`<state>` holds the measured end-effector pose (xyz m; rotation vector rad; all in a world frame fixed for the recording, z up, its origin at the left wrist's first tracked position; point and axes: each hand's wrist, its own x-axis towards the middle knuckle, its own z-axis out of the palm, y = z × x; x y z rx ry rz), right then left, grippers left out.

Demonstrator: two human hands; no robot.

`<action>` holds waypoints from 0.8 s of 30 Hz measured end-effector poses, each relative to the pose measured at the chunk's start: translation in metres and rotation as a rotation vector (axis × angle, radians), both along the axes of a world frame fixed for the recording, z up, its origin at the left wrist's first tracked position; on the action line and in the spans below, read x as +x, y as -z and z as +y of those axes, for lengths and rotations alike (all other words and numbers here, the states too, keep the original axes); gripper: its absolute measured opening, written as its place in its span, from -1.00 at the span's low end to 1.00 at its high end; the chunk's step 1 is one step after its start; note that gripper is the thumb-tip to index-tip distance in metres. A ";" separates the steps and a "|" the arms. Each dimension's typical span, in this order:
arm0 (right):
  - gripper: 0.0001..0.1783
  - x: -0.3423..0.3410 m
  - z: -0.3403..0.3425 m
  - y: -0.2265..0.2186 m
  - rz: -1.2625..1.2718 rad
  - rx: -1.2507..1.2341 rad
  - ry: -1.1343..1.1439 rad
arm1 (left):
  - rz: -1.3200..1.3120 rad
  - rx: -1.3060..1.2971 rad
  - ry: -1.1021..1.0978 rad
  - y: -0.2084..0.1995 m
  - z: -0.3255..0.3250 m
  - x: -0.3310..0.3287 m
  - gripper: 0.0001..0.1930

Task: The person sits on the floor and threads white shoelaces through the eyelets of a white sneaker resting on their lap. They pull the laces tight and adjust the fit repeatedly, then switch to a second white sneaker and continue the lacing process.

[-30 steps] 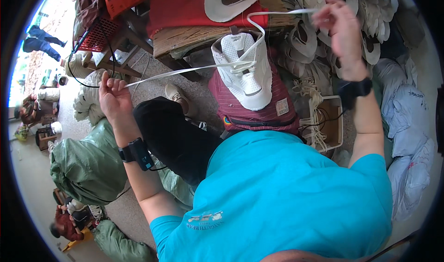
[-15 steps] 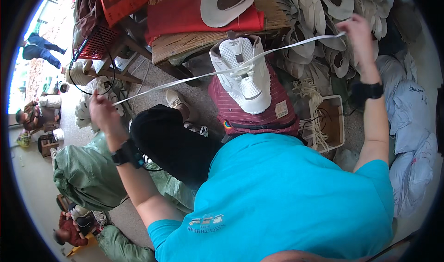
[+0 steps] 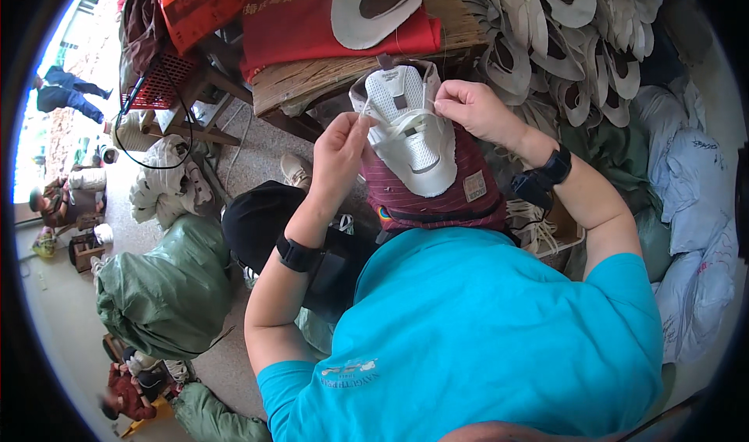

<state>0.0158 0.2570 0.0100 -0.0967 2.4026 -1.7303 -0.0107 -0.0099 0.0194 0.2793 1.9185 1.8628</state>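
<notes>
A white shoe upper (image 3: 425, 178) lies over a maroon striped cushion (image 3: 476, 169) in front of me, its tongue end away from me. A white shoelace (image 3: 412, 120) crosses the upper's throat. My left hand (image 3: 337, 157) is at the left row of eyelets, thumb and forefinger pinched on the lace. At the right edge of the throat, my right hand (image 3: 476, 113) pinches the lace too, its other fingers curled. The fingertips partly hide the lace ends.
Beyond the cushion stands a wooden bench (image 3: 312, 83) with a red bag (image 3: 289, 32) and another upper (image 3: 378, 13). Many uppers (image 3: 573, 52) hang at the far right. A box of laces (image 3: 566, 235) sits right of the cushion. Green sacks (image 3: 168, 286) lie left.
Both hands have come in from wide apart, where they stretched the lace taut, to the two sides of the upper. The lace is no longer drawn out sideways.
</notes>
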 end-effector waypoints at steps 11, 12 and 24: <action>-0.87 -0.013 -0.008 -0.048 0.162 0.553 -0.136 | -0.035 -0.091 -0.018 0.003 -0.003 0.002 -0.71; -0.87 -0.013 -0.011 -0.052 0.220 0.611 -0.149 | -0.029 -0.076 -0.018 0.005 -0.003 0.001 -0.72; -0.90 -0.008 -0.036 -0.046 0.740 1.117 -0.336 | 0.834 -0.562 0.000 0.004 0.014 -0.006 -0.87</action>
